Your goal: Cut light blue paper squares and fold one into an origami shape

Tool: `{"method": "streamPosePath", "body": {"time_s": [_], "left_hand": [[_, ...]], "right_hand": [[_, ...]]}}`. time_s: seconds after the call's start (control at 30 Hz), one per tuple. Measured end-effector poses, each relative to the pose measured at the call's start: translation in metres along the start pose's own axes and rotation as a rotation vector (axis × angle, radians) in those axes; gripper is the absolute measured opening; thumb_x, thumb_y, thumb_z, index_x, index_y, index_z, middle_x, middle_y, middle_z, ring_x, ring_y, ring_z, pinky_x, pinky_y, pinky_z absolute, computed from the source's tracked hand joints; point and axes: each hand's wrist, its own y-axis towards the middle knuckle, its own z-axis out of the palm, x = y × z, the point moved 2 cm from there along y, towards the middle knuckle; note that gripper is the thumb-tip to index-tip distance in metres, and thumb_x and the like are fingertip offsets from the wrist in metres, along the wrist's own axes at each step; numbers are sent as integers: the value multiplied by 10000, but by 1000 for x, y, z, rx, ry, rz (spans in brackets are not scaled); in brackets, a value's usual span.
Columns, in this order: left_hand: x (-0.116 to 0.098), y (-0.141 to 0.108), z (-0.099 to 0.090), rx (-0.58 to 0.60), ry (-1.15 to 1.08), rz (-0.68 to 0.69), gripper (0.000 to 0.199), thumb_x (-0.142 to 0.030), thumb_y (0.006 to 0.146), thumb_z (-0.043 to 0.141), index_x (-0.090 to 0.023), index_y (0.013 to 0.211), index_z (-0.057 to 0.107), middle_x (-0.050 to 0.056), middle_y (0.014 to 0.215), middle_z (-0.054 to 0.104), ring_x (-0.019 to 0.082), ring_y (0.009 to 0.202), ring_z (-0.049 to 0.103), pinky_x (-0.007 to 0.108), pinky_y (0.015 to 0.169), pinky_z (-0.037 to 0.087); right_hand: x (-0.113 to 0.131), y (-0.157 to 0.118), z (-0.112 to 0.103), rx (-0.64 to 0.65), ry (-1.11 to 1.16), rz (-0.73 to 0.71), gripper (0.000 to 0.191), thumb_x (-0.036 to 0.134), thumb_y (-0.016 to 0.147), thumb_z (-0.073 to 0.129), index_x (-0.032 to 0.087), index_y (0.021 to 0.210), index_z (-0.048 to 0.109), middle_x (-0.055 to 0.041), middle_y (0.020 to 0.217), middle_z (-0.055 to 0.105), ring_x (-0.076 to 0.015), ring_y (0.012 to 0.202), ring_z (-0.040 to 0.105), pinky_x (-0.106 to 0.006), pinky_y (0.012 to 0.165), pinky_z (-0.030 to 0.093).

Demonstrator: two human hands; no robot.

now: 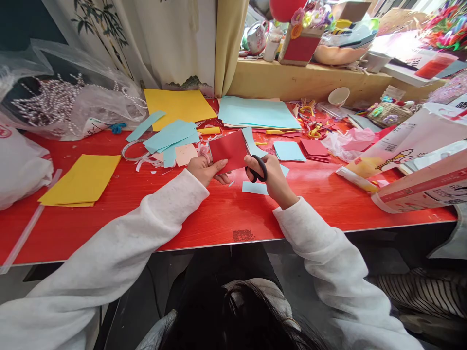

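Note:
My left hand is closed on a red paper square, thumb on top and fingers beneath it. A light-blue paper strip sticks out along the square's right edge. In my right hand is a pair of black-handled scissors, with the thumb and fingers at the loops. The scissor blades lie by the paper's right edge and are mostly hidden. Below the hands, a light-blue paper scrap rests on the red table. Stacks of cut blue squares and red squares sit to the right.
Yellow paper lies at left, with more yellow sheets and light-blue sheets behind. A tape ring sits among blue offcuts. Plastic bags stand far left; large cups stand at right near the table's front edge.

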Motion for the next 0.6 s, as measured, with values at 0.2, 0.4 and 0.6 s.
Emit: {"method": "streamPosePath", "body": {"time_s": [0.2, 0.4, 0.6], "left_hand": [[2, 0, 1, -4, -15, -2, 253, -294, 693, 615, -103, 529, 588, 47, 471, 603, 164, 443, 603, 315, 549, 556], [9, 7, -3, -2, -48, 44, 213, -305, 667, 636, -96, 653, 597, 27, 456, 599, 158, 429, 591, 307, 510, 546], [11, 15, -10, 38, -7, 74, 251, -337, 650, 645, -100, 722, 606, 22, 436, 595, 160, 411, 582, 291, 474, 530]], "right_hand": [[1, -1, -1, -2, -24, -12, 531, 579, 728, 488, 157, 414, 419, 0, 407, 412, -64, 402, 361, -241, 441, 293], [3, -2, -2, -34, 77, -42, 460, 538, 752, 489, 176, 482, 401, 35, 403, 363, -65, 394, 328, -236, 438, 266], [4, -3, -2, -12, 157, -27, 390, 531, 763, 479, 172, 615, 509, 56, 383, 343, -63, 368, 302, -234, 430, 232]]}}
